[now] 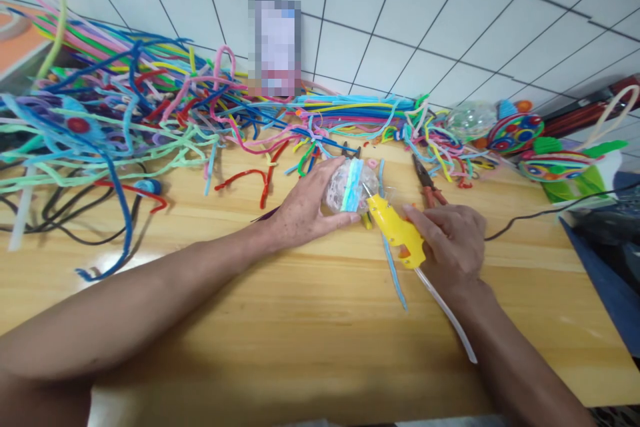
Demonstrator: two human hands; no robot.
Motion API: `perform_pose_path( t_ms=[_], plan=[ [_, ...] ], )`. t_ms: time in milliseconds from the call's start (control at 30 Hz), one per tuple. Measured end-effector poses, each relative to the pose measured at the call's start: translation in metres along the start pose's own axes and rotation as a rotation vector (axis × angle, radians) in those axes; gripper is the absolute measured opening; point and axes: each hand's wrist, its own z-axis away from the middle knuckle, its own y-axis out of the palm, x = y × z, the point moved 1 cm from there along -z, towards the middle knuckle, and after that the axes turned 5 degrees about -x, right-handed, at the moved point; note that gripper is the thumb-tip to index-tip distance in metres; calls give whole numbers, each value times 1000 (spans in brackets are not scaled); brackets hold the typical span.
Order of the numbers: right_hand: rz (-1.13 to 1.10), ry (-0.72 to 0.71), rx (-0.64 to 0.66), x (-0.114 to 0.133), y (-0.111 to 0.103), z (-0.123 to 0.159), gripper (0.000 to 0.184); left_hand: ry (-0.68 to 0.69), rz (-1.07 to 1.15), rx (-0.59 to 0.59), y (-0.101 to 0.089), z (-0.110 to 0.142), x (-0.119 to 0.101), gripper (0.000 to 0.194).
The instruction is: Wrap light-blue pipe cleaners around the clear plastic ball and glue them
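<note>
My left hand [313, 207] is wrapped round a clear plastic ball [336, 192] that has blue and green pipe cleaners [353, 185] banded across it. In my right hand [453, 237] is a yellow hot glue gun [397, 230], its metal nozzle at the ball's right side. I cannot tell whether the tip touches the ball. A clear glue stick [447, 317] sticks out of the gun's rear end. Beneath the gun, a light blue pipe cleaner [395, 277] lies on the wooden table [280, 347]. Pliers with red handles [427, 180] lie just beyond my right hand.
Tangled colourful pipe cleaners [125, 100] cover the left and back of the table. Another clear ball [470, 121] and striped pipe-cleaner figures [517, 132] stand at the back right. Black cables [60, 213] lie at left; a thin black cord [545, 203] runs off right. Behind rises a tiled wall [400, 13].
</note>
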Motion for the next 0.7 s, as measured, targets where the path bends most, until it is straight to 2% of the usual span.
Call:
perform_pose_path(
  t_ms=[300, 433, 700],
  plan=[
    [7, 7, 11, 0, -3, 2, 75, -7, -2, 13, -1, -1, -1, 94],
    [-7, -37, -2, 0, -3, 0, 66, -18, -4, 13, 0, 0, -1, 96],
    [-20, -16, -15, 0, 2, 0, 55, 0, 22, -4, 1, 1, 1, 94]
  ],
)
